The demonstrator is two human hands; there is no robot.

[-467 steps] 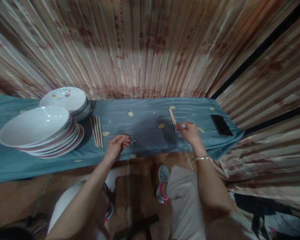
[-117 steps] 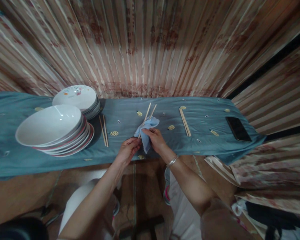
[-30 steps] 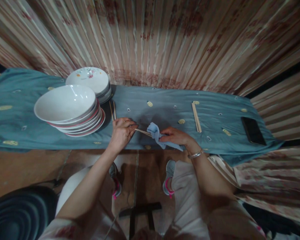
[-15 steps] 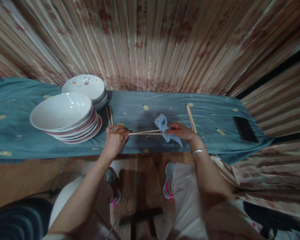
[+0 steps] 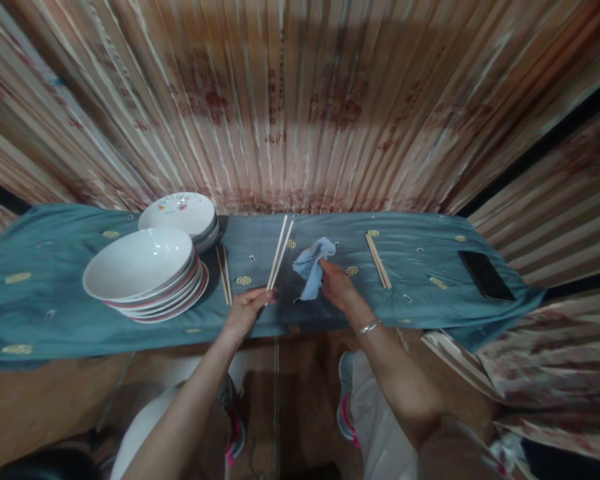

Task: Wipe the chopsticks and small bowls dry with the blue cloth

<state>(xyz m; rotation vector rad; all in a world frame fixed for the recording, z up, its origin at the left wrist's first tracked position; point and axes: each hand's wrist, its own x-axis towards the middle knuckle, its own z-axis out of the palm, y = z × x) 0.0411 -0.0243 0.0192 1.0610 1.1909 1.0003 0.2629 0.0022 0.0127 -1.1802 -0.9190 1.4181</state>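
Note:
My left hand pinches a pair of light wooden chopsticks by their near ends; they point up and away, their far tips slightly apart. To its right, my right hand is closed on a crumpled light-blue cloth, which hangs apart from the chopsticks. Another pair of chopsticks lies on the table left of my left hand. A small bundle of chopsticks lies to the right of my right hand.
On the left of the blue-green tablecloth stand stacked white bowls with red-rimmed dishes beneath. Behind them is a stack of flowered plates. A black phone lies at the right end. A pleated curtain hangs behind.
The chopsticks have swung from lying sideways between my hands to pointing away from me. My right hand has drawn the cloth off them. The camera view has tilted upward.

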